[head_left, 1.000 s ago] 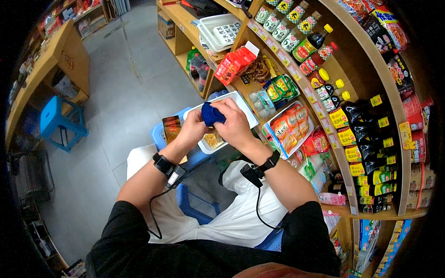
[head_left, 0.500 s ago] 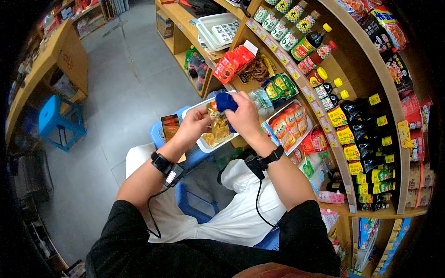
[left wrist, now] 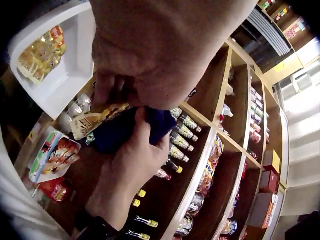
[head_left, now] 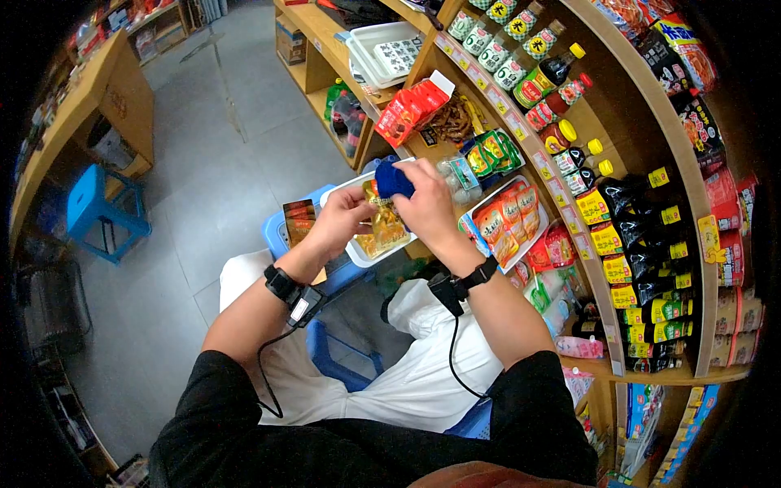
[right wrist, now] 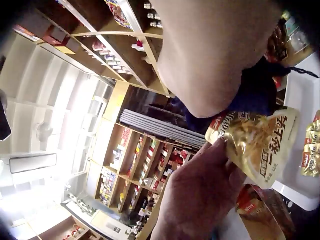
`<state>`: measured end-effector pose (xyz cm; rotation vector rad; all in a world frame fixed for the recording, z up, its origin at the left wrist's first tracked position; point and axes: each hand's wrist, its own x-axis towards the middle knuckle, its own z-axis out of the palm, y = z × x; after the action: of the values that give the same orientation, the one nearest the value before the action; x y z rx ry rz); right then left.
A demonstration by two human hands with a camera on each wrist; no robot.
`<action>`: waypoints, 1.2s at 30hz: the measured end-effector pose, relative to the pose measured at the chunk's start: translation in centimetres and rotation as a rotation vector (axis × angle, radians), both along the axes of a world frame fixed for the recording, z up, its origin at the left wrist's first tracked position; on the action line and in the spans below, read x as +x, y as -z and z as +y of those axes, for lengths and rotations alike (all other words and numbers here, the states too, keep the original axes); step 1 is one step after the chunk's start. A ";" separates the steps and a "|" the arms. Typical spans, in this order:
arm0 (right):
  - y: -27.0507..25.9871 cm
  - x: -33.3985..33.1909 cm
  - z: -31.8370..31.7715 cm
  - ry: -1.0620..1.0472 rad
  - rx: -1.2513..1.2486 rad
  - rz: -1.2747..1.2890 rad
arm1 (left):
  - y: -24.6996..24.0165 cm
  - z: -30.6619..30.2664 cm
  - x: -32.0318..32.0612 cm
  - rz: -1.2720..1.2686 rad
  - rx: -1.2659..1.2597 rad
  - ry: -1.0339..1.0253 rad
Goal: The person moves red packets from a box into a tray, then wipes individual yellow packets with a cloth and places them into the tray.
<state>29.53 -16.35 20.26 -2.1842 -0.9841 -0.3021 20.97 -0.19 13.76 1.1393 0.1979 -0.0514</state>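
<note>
My left grip (head_left: 346,218) is curled round the lower end of a yellow snack packet (head_left: 384,221), thumb and fingers pinching it so that it stands up over the white tray (head_left: 355,259) in front of me. My right grip (head_left: 429,207) is closed round a bunched blue cloth (head_left: 394,177), which lies against the far, upper end of the packet (the right wrist view shows the cloth touching the packet's top edge, just above the printing). Packet and cloth are both just above the tray, which rests on a blue stool (head_left: 273,239) between my knees and the wooden shelf (head_left: 630,130). More yellow packets (left wrist: 42,52) lie loose in the tray. Just to the right of my hands a second tray of orange packets (head_left: 508,218) sits on the shelf. Dark sauce bottles (head_left: 643,220) stand in rows further right. Well away on the far left another blue stool (head_left: 98,211) stands on the floor.
</note>
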 end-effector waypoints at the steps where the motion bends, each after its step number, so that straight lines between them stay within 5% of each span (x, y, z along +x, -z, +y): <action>1: 0.2 -0.1 0.1 -0.060 -0.035 -0.007 | 0.1 -0.1 -0.1 -0.008 -0.018 0.010; 7: -0.2 -1.3 0.6 -0.192 -0.070 0.027 | 0.2 0.0 -0.2 -0.001 -0.082 0.067; 17: -0.4 -2.0 0.6 -0.297 -0.149 0.039 | -0.5 2.0 0.3 0.005 -0.597 -0.093; 22: -0.3 -2.0 0.3 -0.290 -0.147 0.052 | -0.6 2.2 0.2 0.064 -0.385 -0.209; 36: 0.5 0.4 0.3 0.012 -0.065 0.068 | 0.1 1.2 0.1 0.095 -0.221 -0.091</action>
<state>29.91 -16.05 19.73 -2.2449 -0.9555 -0.2033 21.03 0.99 13.69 0.9071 0.3201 -0.0455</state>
